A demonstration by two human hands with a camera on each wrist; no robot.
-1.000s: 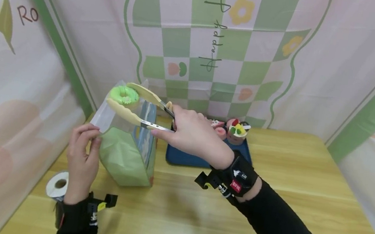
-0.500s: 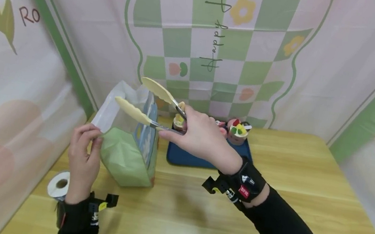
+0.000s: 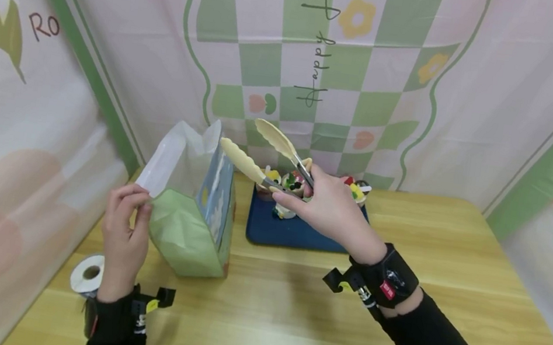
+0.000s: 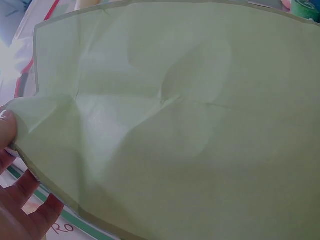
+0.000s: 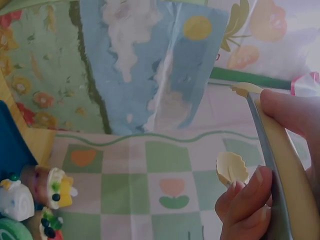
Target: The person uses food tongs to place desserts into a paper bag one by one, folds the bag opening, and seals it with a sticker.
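Observation:
My left hand (image 3: pixel 127 228) pinches the top edge of a green paper bag (image 3: pixel 185 236) between thumb and fingers, and the bag's mouth gapes upward. In the left wrist view the green side of the bag (image 4: pixel 165 130) fills most of the picture, with the thumb and fingers at its left edge. My right hand (image 3: pixel 331 212) holds a pair of tongs (image 3: pixel 243 162) with cream-coloured tips spread apart and nothing between them. The tongs hang over the left part of a blue tray (image 3: pixel 294 234), to the right of the bag. Small cakes (image 3: pixel 292 182) stand on that tray, partly hidden by the right hand.
A white paper roll (image 3: pixel 88 273) stands beside the left wrist at the table's left side. Printed cloth walls (image 3: pixel 291 68) rise behind and on both sides of the wooden table (image 3: pixel 395 307).
A green doughnut held in the tongs over the bag's mouth has dropped out of sight there. The tongs spread, and my right hand moved right toward the tray. The left hand stayed on the bag.

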